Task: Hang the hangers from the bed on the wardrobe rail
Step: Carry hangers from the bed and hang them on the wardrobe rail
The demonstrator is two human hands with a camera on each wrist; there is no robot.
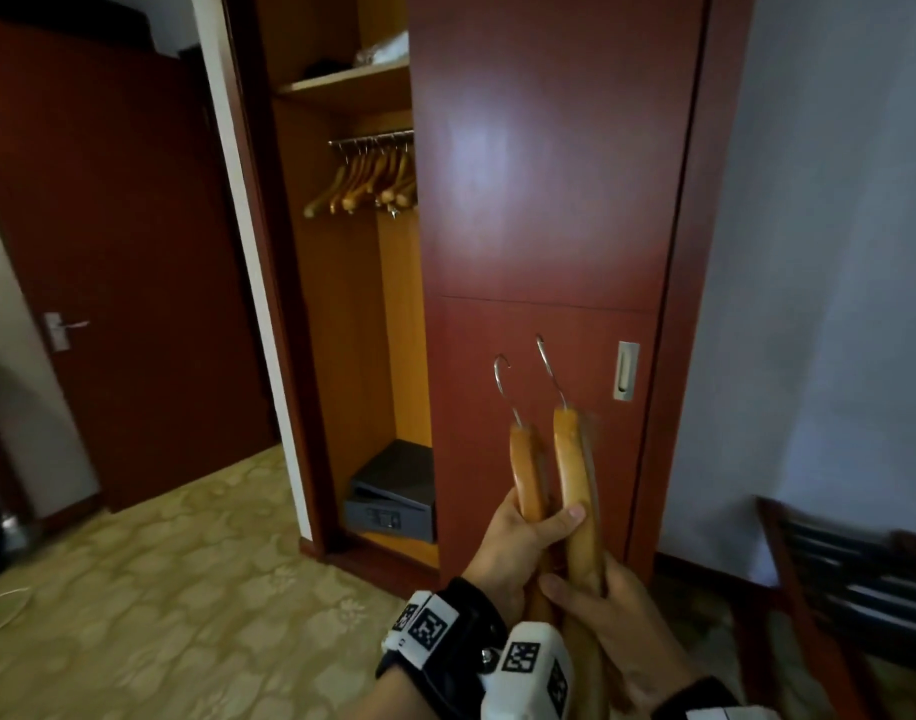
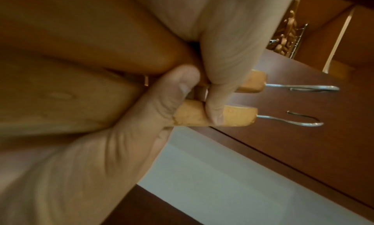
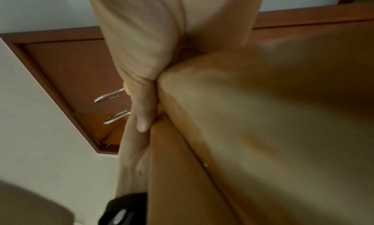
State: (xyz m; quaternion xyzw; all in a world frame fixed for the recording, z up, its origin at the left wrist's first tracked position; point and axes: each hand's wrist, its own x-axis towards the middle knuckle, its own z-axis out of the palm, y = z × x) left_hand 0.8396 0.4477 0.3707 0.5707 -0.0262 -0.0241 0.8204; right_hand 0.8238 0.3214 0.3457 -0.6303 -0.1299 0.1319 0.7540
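I hold two wooden hangers upright in front of the wardrobe's closed sliding door [image 1: 549,174], wire hooks pointing up. My left hand [image 1: 536,522] grips both: the left hanger [image 1: 527,470] in the palm, the thumb across the right hanger [image 1: 575,475]. Just below, my right hand [image 1: 580,589] grips the right hanger's lower arm. In the left wrist view my left hand [image 2: 198,100] curls its fingers round both hanger tops [image 2: 238,118]. In the right wrist view the hanger wood [image 3: 263,116] fills the frame beside my right hand [image 3: 141,52]. The wardrobe rail [image 1: 373,139] is up and to the left.
Several wooden hangers [image 1: 362,184] hang on the rail inside the open left bay. A shelf [image 1: 352,85] sits above it and a dark safe [image 1: 393,496] on the bay's floor. The room door [image 1: 108,252] is at left, a slatted wooden chair [image 1: 850,589] at lower right.
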